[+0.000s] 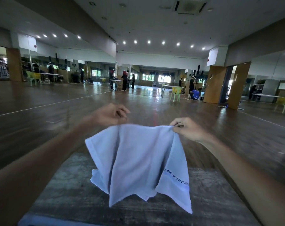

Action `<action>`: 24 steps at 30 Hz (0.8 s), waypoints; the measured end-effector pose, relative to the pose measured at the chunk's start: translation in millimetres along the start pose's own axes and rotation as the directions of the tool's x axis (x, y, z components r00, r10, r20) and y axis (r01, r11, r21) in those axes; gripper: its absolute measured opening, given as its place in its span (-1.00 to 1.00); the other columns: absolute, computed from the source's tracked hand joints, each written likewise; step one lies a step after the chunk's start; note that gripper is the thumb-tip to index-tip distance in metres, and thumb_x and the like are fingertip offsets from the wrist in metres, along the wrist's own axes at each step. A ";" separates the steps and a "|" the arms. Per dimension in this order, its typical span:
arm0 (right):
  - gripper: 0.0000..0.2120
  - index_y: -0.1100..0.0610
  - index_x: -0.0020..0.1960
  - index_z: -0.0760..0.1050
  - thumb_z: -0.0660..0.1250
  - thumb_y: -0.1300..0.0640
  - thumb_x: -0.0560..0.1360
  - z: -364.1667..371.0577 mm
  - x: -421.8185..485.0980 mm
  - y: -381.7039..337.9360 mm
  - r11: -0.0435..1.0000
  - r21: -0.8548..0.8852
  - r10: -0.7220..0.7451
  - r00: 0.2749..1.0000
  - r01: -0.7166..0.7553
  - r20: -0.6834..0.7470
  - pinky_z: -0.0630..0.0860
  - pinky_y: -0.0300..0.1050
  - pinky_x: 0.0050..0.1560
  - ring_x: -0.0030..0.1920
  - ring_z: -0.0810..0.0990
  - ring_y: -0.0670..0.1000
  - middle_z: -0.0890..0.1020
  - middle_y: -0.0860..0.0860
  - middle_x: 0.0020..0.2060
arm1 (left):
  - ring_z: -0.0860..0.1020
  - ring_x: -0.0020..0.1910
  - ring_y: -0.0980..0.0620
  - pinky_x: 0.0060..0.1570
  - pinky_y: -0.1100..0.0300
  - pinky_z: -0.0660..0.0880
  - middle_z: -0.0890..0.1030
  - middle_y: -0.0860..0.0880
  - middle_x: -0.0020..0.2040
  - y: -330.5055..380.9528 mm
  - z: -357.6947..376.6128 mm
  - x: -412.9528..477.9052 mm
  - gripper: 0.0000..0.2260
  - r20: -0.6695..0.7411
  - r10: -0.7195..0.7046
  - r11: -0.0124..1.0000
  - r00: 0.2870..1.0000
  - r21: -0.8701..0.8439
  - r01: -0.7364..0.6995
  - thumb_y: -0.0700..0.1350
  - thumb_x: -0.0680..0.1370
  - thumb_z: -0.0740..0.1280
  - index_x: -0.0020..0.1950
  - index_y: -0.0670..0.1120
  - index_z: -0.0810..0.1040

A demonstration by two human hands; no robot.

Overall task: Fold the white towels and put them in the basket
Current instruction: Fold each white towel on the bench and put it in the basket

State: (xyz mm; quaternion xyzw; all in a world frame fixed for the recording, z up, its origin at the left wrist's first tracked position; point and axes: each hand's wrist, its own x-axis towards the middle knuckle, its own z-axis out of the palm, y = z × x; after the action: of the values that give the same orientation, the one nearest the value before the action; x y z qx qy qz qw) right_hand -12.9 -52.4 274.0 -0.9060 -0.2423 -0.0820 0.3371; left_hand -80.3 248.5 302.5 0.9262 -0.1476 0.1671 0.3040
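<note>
A white towel (138,160) with a dark dotted band near one end hangs in the air over the table. My right hand (187,129) pinches its top right corner. My left hand (112,115) is raised a little higher, fingers curled at the blurred top edge, some way in from the left corner. That left corner droops free. The towel's lower points dangle just above the tabletop. No basket is in view.
A worn grey table (73,185) lies under the towel. A strip of more white cloth (48,221) shows at the bottom edge. Beyond is a wide wooden floor (154,105) with mirrors, green chairs (176,93), tables and several people far off.
</note>
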 end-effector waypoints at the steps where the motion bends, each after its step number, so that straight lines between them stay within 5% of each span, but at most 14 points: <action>1: -0.86 -0.11 -0.23 0.60 0.36 0.11 0.44 4.9 0.7 -9.6 0.998 0.027 -0.049 0.999 0.049 0.002 0.47 -0.16 -0.03 -0.17 0.61 -0.12 0.66 -0.11 -0.25 | 0.57 -0.13 0.16 -0.11 0.42 0.46 0.62 0.07 -0.12 4.5 13.4 0.1 -0.78 0.035 0.010 1.000 0.999 -0.012 -0.009 -0.12 0.46 0.44 0.10 -0.03 0.57; 5: -0.82 0.04 -0.15 0.59 0.33 0.30 0.50 25.6 1.9 -33.8 0.982 0.090 -0.173 0.982 0.166 0.081 0.47 -0.21 -0.10 -0.19 0.56 -0.13 0.63 -0.03 -0.21 | 0.59 -0.12 0.22 -0.17 0.50 0.43 0.67 0.09 -0.09 20.2 61.3 2.6 -0.68 0.107 0.026 0.999 0.994 -0.049 -0.021 0.08 0.37 0.50 0.05 -0.01 0.61; 11: -0.81 0.03 -0.13 0.60 0.32 0.29 0.49 30.7 -2.0 -34.3 0.981 0.109 -0.172 0.981 0.162 0.093 0.45 -0.26 -0.14 -0.22 0.54 -0.16 0.63 -0.04 -0.21 | 0.56 -0.25 0.17 -0.12 0.13 0.53 0.68 -0.03 -0.20 14.7 89.8 5.6 -0.99 -0.015 0.028 0.974 0.999 -0.226 -0.031 -0.17 0.42 0.43 -0.19 -0.07 0.63; 15: -0.76 -0.02 -0.17 0.59 0.32 0.30 0.48 31.0 -3.2 -32.7 0.979 0.124 -0.173 0.982 0.162 0.082 0.42 -0.28 -0.19 -0.28 0.52 -0.19 0.63 -0.03 -0.24 | 0.54 -0.27 0.18 -0.22 0.36 0.44 0.66 -0.06 -0.20 21.4 96.6 4.4 -0.89 0.062 0.011 0.944 0.998 -0.329 0.010 -0.12 0.42 0.48 -0.15 -0.13 0.62; 20: -0.80 0.02 -0.18 0.58 0.36 0.31 0.44 26.1 -3.9 -27.6 0.987 0.114 -0.123 0.990 0.116 0.064 0.46 -0.14 -0.20 -0.26 0.54 -0.09 0.63 0.05 -0.24 | 0.50 -0.27 0.11 -0.21 0.30 0.42 0.60 -0.08 -0.24 20.2 95.8 5.5 -0.95 0.036 0.045 0.934 0.998 -0.357 -0.029 -0.22 0.47 0.42 -0.18 -0.13 0.58; 24: -0.91 -0.02 -0.30 0.54 0.41 0.14 0.25 27.3 -0.5 -17.7 1.000 0.005 -0.015 0.999 0.015 0.034 0.48 -0.05 -0.21 -0.31 0.54 -0.08 0.61 -0.07 -0.35 | 0.44 -0.37 0.14 -0.31 0.34 0.35 0.55 -0.08 -0.30 25.5 79.4 7.7 -0.95 0.034 0.070 0.939 0.997 -0.340 -0.055 -0.28 0.48 0.37 -0.16 -0.16 0.54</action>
State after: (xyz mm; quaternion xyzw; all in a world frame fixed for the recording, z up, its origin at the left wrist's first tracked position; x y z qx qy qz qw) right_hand -22.4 -23.2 263.2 -0.9047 -0.2549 -0.0687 0.3344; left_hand -65.5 178.9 258.4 0.8584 -0.2103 0.1277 0.4501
